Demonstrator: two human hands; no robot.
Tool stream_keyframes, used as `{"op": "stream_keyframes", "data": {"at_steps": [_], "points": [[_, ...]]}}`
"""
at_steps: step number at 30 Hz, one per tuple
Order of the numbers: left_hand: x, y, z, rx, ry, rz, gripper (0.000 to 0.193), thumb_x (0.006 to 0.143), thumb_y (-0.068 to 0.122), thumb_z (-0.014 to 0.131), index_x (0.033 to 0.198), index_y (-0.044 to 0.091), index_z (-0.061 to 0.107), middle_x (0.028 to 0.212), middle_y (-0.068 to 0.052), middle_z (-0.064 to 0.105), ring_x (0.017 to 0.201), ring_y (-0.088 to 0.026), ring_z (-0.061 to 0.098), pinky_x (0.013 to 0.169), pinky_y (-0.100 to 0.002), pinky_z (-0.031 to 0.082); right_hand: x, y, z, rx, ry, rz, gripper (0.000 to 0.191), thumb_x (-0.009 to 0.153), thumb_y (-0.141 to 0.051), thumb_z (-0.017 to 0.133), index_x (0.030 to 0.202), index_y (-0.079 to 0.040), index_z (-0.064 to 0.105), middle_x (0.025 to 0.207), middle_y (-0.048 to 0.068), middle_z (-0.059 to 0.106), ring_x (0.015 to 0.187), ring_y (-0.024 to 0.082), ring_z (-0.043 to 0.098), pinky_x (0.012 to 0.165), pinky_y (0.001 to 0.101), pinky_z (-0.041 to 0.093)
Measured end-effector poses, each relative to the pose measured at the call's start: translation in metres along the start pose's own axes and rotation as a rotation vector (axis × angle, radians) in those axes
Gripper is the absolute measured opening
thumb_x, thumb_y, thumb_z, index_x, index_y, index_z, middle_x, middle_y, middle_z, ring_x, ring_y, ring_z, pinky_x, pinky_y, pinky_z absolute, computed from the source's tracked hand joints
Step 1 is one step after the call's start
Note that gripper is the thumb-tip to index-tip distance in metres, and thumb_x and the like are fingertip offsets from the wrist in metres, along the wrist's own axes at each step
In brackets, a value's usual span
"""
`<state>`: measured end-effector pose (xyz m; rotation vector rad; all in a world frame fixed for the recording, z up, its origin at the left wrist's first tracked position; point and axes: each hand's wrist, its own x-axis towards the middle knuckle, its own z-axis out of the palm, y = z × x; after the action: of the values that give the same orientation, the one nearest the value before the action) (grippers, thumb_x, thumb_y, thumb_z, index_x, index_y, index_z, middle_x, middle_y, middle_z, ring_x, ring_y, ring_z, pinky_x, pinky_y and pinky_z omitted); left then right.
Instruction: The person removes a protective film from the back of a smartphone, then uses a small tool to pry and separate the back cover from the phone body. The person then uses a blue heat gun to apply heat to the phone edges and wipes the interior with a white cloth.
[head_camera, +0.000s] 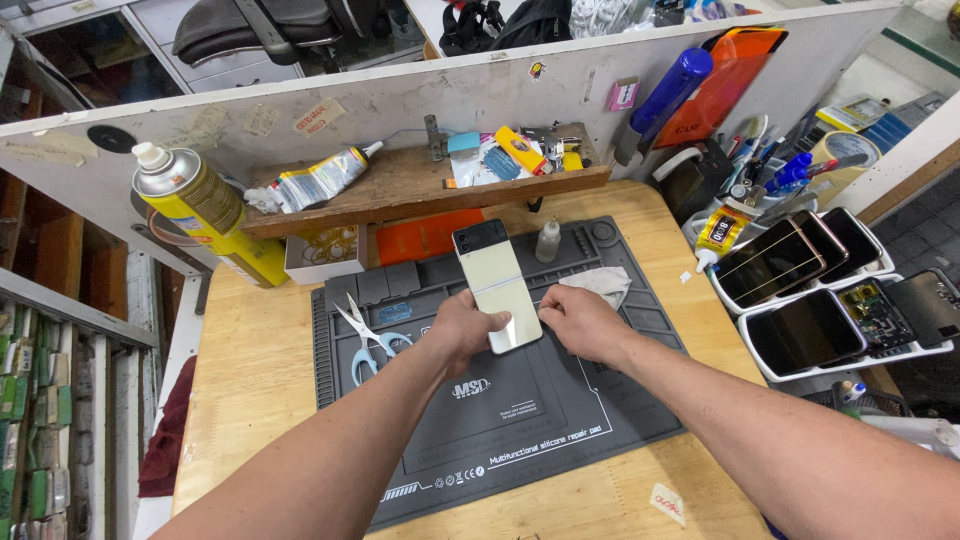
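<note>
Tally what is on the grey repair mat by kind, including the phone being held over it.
Phone, cream, open flat, held by left hand and right hand: 1
Scissors: 1
Small dropper bottle: 1
White cloth: 1
Total: 4

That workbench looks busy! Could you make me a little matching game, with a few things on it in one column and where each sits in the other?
Things:
1. Pale fold phone
2. Scissors
3. Spray can
4. Small dropper bottle

Places:
A. On the wooden table's far left corner
B. Held between left hand and right hand
C. On the grey mat, left of the hands
D. Upright at the mat's far edge

Pairs: 1-B, 2-C, 3-A, 4-D
</note>
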<state>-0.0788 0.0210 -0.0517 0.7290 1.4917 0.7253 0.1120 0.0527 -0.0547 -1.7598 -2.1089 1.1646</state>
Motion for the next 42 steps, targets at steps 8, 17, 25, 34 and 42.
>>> {"op": "stream_keyframes", "data": {"at_steps": [8,17,25,34,42], "points": [[0.004,-0.005,0.0,-0.057,-0.014,0.022,0.036,0.092,0.003,0.065,0.128,0.004,0.059,0.122,-0.014,0.072,0.108,-0.025,0.073,0.093,-0.038,0.063,0.005,-0.003,-0.009,-0.049,-0.063,-0.13,0.019,0.097,-0.023,0.059,0.1,-0.006,0.067,0.075,0.009,0.07,0.061,0.019,0.065,0.061,0.0373,0.053],[0.005,-0.007,0.002,-0.096,0.003,0.04,0.036,0.09,0.001,0.068,0.125,0.003,0.062,0.12,-0.015,0.073,0.104,-0.024,0.073,0.09,-0.04,0.06,-0.005,-0.017,-0.019,-0.08,-0.164,-0.063,0.018,0.1,-0.023,0.056,0.098,-0.006,0.063,0.074,0.008,0.067,0.056,0.02,0.063,0.058,0.0372,0.055],[-0.001,-0.003,0.003,-0.078,0.016,0.024,0.037,0.091,0.003,0.067,0.127,0.004,0.06,0.12,-0.014,0.072,0.107,-0.025,0.072,0.093,-0.039,0.061,-0.009,-0.025,-0.023,-0.112,-0.198,-0.022,0.021,0.102,-0.025,0.054,0.099,-0.007,0.063,0.082,0.008,0.068,0.063,0.019,0.066,0.061,0.0366,0.059],[-0.004,-0.002,0.004,-0.075,0.014,0.013,0.038,0.092,0.002,0.066,0.129,0.004,0.059,0.121,-0.015,0.072,0.106,-0.025,0.073,0.093,-0.038,0.061,-0.002,-0.008,-0.016,-0.284,-0.122,-0.238,0.017,0.096,-0.024,0.06,0.096,-0.008,0.066,0.091,0.011,0.073,0.087,0.028,0.067,0.079,0.0424,0.052],[0.008,-0.011,0.001,-0.082,-0.005,0.02,0.036,0.092,0.003,0.067,0.128,0.004,0.061,0.12,-0.015,0.074,0.106,-0.026,0.073,0.092,-0.039,0.061,0.002,0.011,-0.002,-0.144,-0.026,-0.175,0.019,0.094,-0.024,0.061,0.101,-0.008,0.068,0.095,0.013,0.074,0.093,0.03,0.071,0.083,0.0416,0.054]]}}
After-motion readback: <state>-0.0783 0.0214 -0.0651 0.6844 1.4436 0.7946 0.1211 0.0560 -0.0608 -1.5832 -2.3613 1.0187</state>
